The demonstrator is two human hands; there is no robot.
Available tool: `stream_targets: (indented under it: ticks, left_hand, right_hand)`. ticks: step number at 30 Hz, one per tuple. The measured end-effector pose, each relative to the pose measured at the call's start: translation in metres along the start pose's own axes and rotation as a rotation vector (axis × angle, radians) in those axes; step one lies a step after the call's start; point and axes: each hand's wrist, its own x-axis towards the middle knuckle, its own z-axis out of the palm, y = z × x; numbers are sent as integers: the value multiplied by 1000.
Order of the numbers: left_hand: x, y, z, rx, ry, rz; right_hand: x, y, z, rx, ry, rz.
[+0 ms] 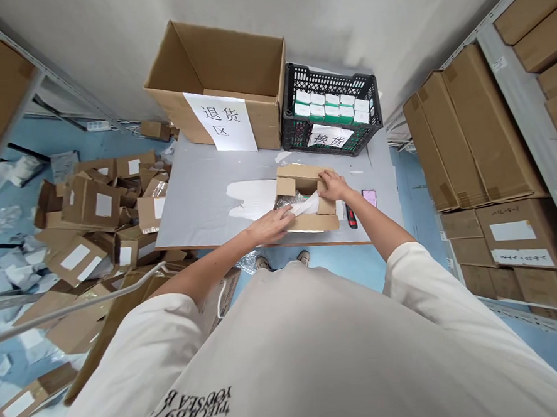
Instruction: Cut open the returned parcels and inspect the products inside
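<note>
A small cardboard box lies with its flaps spread near the front of the table. My left hand is at its left side, fingers closed on white wrapping that reaches into the box. Clear bubble wrap bulges beside those fingers. At the box's upper right, my right hand grips a flap, fingers bent over it. What lies deeper in the box is mostly hidden. A red and black box cutter rests just right of the box, and a phone lies beyond it.
A large open carton and a black crate holding small white-green boxes stand at the back of the grey table. Opened cartons heap up on the floor at left. Shelving with cartons stands at right.
</note>
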Motion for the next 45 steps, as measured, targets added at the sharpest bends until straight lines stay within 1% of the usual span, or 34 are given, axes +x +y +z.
stream_targets:
  ticks: [3, 5, 7, 9, 11, 13, 16, 19, 22, 24, 27, 29, 33, 36, 39, 42, 45]
  left_hand:
    - [4, -2, -4, -77, 82, -70]
    - [14, -3, -8, -96, 126, -155]
    - [25, -2, -11, -78, 139, -216]
    - [33, -1, -13, -48, 136, -252]
    - [36, 1, -13, -16, 135, -272]
    - [34, 2, -14, 18, 120, -279]
    - [31, 0, -14, 53, 59, -275]
    - [31, -4, -14, 40, 37, -304]
    - [33, -8, -14, 9, 39, -295]
    - [33, -10, -14, 0, 33, -274]
    - [32, -11, -12, -13, 8, -244]
    - [32, -11, -11, -30, -8, -221]
    - [35, -15, -9, -54, 2, -158]
    - [45, -22, -12, -55, 31, -143]
    - [62, -30, -19, -55, 19, -133]
    - [78, -36, -27, -37, -22, -118]
    - [90, -39, -33, -33, 1, -119]
  right_hand:
    - [0, -3, 6, 14, 4, 16]
    - [0, -9, 11, 17, -3, 45]
    - [-2, -15, 16, 18, -8, 69]
    - [-5, -21, 21, 20, 0, 82]
    - [-9, -25, 27, 17, 6, 93]
    - [-13, -28, 31, 9, 5, 103]
    - [-17, -32, 35, -9, 14, 112]
    - [-18, -37, 34, -22, 19, 131]
    - [-18, -39, 28, -10, 20, 136]
    - [-21, -35, 21, 21, 39, 109]
    - [-36, -20, 7, 65, 91, -11]
    - [-53, -6, -4, 63, 132, -108]
    - [-90, 20, -23, -49, 178, -147]
    - [-108, 32, -29, -120, 130, -141]
    - [-115, 35, -29, -119, 53, -106]
    - [-115, 32, -26, -91, -10, -3]
    - [-116, 27, -24, -109, -18, 78]
